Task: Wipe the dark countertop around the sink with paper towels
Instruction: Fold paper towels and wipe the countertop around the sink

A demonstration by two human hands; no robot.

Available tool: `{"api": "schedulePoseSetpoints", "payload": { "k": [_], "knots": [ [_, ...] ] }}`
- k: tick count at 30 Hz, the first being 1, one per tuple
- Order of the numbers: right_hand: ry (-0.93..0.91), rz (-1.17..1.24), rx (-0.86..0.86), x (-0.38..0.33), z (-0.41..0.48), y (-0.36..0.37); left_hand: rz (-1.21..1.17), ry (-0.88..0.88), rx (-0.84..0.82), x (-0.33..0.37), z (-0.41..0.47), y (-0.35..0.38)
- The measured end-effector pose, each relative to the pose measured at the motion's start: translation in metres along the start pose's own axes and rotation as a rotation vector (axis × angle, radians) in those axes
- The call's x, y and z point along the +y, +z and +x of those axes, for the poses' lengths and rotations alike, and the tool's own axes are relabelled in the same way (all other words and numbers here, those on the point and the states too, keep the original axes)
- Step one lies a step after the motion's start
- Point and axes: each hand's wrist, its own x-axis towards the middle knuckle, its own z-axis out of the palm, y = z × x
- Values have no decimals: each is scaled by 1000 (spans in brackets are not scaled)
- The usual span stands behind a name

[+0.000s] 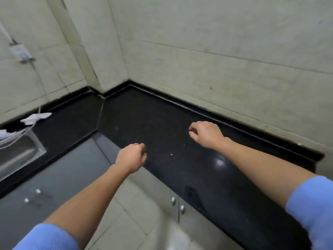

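The dark countertop (162, 120) runs in an L along the tiled walls (225, 42). One leg goes from the corner at upper centre down to the lower right of the frame, and the other goes out to the left edge. The steel sink (19, 156) is set into the left leg, at the left edge of the frame, and only part of it shows. I see the paper towels (36, 117) as a crumpled white sheet lying on the countertop just behind the sink, well apart from both hands. More white material (5, 134) shows at the far left edge, and I cannot identify it. A few pale specks (171, 154) lie on the countertop between the hands, and a bright light reflection (219, 162) sits beside the right forearm. The left hand (132, 156) is over the front edge of the countertop at centre frame, fingers curled under into a loose fist, with nothing visible in it. The right hand (205, 132) is over the countertop near the back edge, fingers loosely bent downward and thumb apart, holding nothing. I cannot tell whether either hand touches the surface. Both forearms are bare up to blue sleeves (46, 237) at the lower corners. Below the countertop are grey cabinet doors (63, 177) with small round knobs (173, 200), and pale floor tiles (129, 213) lie below them. A wall socket (19, 51) sits in the upper left, with a thin cable (38, 78) dropping toward the paper towels.
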Motion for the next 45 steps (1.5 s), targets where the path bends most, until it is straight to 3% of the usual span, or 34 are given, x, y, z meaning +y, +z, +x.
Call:
{"api": "schedulePoseSetpoints", "payload": {
  "k": [12, 17, 25, 30, 36, 45],
  "knots": [
    [-321, 55, -165, -162, 201, 105, 10, -379, -81, -206, 18, -1],
    [-484, 57, -226, -240, 284, 130, -25, -547, -18, -279, 32, -15],
    [-716, 54, -296, -390, 364, 183, -58, -749, -34, -401, 8, -8],
    [-731, 27, -339, -475, 415, 219, -91, -802, -16, -506, 13, -8],
    [-623, -6, -391, -553, 483, 239, -147, -793, -16, -611, 36, -21],
    [-581, -22, -494, -628, 570, 286, -234, -782, -42, -698, 80, 0]
  ]
}}
